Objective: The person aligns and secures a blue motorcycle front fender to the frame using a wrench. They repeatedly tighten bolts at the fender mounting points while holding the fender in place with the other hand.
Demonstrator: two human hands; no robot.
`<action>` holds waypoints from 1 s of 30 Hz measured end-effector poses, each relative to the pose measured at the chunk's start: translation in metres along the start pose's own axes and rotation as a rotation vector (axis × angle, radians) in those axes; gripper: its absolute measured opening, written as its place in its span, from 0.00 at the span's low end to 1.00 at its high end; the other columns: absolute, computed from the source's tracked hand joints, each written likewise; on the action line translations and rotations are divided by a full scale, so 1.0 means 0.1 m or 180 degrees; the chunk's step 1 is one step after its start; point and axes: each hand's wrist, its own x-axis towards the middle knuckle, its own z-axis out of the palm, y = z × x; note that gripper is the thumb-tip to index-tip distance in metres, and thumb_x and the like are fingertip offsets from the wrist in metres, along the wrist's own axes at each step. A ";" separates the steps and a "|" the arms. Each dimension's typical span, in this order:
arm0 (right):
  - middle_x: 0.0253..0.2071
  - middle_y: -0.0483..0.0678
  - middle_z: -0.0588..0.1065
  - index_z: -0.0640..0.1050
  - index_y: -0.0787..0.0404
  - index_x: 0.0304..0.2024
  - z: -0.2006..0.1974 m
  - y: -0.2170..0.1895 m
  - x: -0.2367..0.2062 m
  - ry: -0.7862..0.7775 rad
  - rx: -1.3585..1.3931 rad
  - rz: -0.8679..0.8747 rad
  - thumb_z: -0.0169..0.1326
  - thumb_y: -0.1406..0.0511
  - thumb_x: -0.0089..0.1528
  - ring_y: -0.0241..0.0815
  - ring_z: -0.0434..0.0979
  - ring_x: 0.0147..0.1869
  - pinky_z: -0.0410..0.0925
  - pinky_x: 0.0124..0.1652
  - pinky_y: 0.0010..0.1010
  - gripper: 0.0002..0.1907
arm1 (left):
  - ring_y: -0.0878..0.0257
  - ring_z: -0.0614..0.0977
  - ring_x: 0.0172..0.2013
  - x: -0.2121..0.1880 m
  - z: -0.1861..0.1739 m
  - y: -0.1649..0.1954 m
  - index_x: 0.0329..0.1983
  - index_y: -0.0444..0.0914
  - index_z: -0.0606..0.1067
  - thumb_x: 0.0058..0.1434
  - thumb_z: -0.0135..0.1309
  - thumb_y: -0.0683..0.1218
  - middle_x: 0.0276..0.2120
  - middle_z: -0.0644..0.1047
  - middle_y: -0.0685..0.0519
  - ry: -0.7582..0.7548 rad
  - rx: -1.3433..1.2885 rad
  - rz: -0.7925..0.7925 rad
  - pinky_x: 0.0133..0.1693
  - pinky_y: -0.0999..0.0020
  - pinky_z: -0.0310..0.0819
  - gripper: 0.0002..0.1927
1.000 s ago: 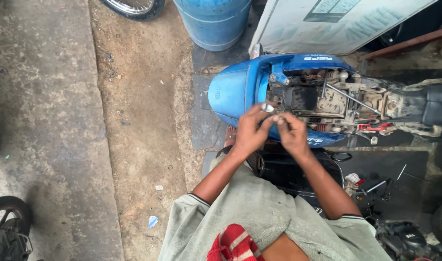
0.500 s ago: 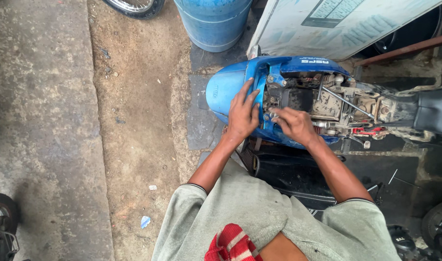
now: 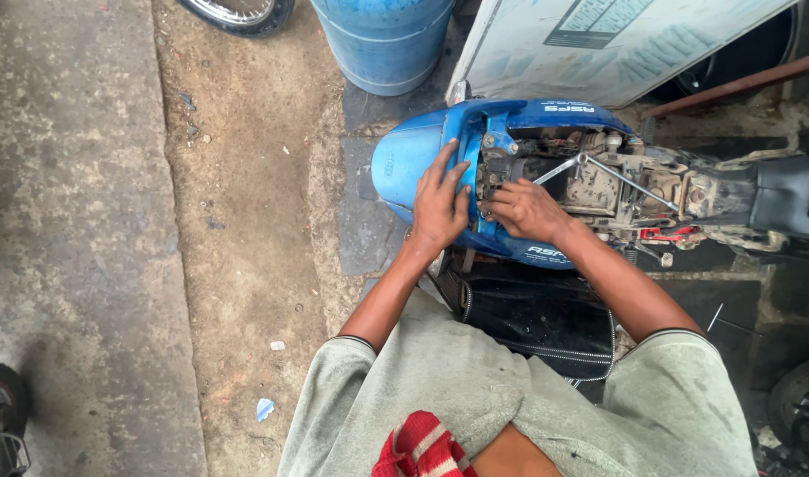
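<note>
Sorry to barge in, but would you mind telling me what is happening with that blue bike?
A person crouches over a blue motorcycle whose rear bodywork is opened, exposing the dirty frame and wiring. The left hand lies flat on the blue tail cowl, fingers spread. The right hand reaches into the exposed compartment; what its fingertips grip is hidden. A blue barrel stands just beyond, and a black seat lies below the bike near the person's knees.
</note>
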 end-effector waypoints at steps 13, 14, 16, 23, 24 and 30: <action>0.36 0.57 0.78 0.80 0.64 0.46 0.40 -0.54 -0.28 0.0593 0.1076 0.2290 0.62 0.68 0.62 0.54 0.80 0.36 0.70 0.38 0.44 0.11 | 0.42 0.69 0.68 -0.14 0.06 -0.10 0.62 0.35 0.72 0.66 0.56 0.40 0.72 0.63 0.41 -0.0142 -0.0004 0.0082 0.67 0.52 0.64 0.20; 0.38 0.55 0.78 0.80 0.63 0.48 0.33 -0.48 -0.30 0.0579 0.0904 0.1801 0.62 0.69 0.61 0.53 0.79 0.39 0.69 0.40 0.42 0.12 | 0.42 0.70 0.69 -0.15 0.06 -0.10 0.62 0.36 0.73 0.66 0.56 0.40 0.72 0.63 0.41 -0.0136 -0.0019 0.0066 0.67 0.52 0.65 0.20; 0.38 0.49 0.77 0.81 0.61 0.47 0.22 -0.35 -0.30 0.0379 0.0493 0.1090 0.61 0.71 0.60 0.49 0.77 0.42 0.66 0.43 0.40 0.13 | 0.43 0.70 0.69 -0.15 0.05 -0.10 0.62 0.36 0.73 0.66 0.56 0.40 0.72 0.63 0.42 -0.0134 -0.0026 0.0050 0.67 0.53 0.65 0.20; 0.33 0.40 0.72 0.80 0.56 0.37 0.09 0.04 -0.04 -0.0691 -0.0020 -0.0030 0.62 0.71 0.50 0.41 0.72 0.45 0.62 0.49 0.37 0.13 | 0.44 0.70 0.69 -0.12 0.01 -0.04 0.60 0.36 0.74 0.66 0.56 0.40 0.72 0.63 0.41 -0.0180 -0.0021 0.0045 0.67 0.52 0.65 0.19; 0.33 0.40 0.72 0.79 0.56 0.36 0.08 0.07 -0.02 -0.0747 -0.0061 -0.0175 0.62 0.70 0.49 0.41 0.72 0.45 0.63 0.49 0.37 0.13 | 0.44 0.70 0.69 -0.12 0.01 -0.04 0.60 0.36 0.74 0.66 0.55 0.40 0.72 0.63 0.41 -0.0173 -0.0021 0.0040 0.67 0.52 0.65 0.19; 0.35 0.45 0.72 0.76 0.60 0.35 0.07 0.08 -0.03 -0.0805 0.0051 0.0209 0.64 0.68 0.54 0.46 0.77 0.40 0.70 0.45 0.41 0.11 | 0.44 0.70 0.70 -0.12 0.05 -0.05 0.61 0.36 0.74 0.66 0.54 0.39 0.72 0.63 0.41 -0.0097 -0.0044 0.0027 0.68 0.52 0.65 0.19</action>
